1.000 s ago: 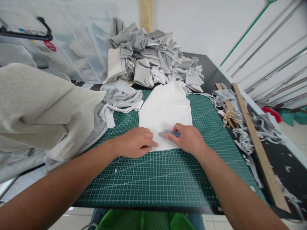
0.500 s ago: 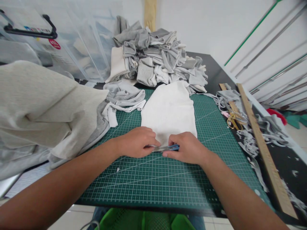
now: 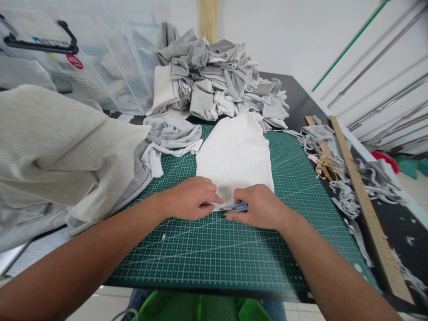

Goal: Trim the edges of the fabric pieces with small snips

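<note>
White fabric piece (image 3: 234,154) lying flat on the green cutting mat (image 3: 214,258), near edge toward the person. Left hand (image 3: 189,198), fingers curled, pressing that near edge down. Right hand (image 3: 259,207) closed around a small blue-handled cutting tool (image 3: 236,207) at the same edge, just beside the left. Behind: heap of grey and white fabric (image 3: 217,82). At right on the counter (image 3: 411,249): wooden ruler (image 3: 364,205), gold scissors (image 3: 326,168).
</note>
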{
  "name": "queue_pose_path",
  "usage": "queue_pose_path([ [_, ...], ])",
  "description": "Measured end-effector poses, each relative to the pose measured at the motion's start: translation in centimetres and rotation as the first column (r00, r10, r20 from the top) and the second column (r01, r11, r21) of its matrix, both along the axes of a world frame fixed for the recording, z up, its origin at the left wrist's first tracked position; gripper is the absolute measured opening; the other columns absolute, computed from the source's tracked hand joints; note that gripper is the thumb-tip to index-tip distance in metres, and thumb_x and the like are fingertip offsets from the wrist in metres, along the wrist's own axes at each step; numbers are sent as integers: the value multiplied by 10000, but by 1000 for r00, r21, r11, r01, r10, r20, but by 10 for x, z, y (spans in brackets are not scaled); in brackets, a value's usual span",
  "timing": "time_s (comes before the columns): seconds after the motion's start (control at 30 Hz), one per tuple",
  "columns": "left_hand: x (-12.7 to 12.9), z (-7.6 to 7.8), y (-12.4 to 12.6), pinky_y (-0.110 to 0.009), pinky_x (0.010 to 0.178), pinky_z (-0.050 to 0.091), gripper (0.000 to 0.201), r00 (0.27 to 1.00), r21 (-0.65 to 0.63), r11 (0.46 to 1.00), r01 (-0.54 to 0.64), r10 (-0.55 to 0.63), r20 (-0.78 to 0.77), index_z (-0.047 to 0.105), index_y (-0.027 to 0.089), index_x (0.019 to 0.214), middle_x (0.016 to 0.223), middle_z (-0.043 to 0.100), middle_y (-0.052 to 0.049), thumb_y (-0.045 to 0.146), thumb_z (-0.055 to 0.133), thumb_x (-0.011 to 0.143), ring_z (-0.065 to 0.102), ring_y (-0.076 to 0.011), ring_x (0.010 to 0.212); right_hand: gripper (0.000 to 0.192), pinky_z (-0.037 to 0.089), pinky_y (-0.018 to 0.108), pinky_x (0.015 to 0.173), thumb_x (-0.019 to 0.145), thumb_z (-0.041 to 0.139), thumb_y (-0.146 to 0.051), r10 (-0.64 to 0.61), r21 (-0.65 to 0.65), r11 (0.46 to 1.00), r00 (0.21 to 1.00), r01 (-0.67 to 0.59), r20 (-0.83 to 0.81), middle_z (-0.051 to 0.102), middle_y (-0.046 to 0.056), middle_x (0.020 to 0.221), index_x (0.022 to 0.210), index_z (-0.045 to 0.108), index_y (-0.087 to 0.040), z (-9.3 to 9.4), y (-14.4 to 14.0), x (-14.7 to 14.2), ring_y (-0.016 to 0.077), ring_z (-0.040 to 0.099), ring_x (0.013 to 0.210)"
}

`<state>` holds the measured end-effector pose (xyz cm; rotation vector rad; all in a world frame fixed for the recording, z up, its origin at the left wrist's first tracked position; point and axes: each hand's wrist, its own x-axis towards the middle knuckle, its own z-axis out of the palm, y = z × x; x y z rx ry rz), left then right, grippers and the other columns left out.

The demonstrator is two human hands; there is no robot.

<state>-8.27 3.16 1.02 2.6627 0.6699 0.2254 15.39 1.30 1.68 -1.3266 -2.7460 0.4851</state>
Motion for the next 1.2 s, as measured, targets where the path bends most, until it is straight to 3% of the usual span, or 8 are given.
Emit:
queue_pose_path([
  [0.3,0,-2,1,-313,717,386,283,1000,20,1000,21,-21,10,656,260,1088,711,571,-2,206,543,834,533,-175,754,378,328,264,596,716,673,-568,-4,13,1000,1000,4,20,687,-8,733,875,613,-230,0,-1,-1,183,618,669],
  [1.2,1,0,0,-311,726,390,283,1000,6,1000,1,-1,2,655,254,1094,743,584,-10,215,533,842,538,-178,784,413,299,271,589,722,646,-607,16,-2,1000,996,-16,84,669,0,700,860,615,-219,4,0,-2,185,601,663],
])
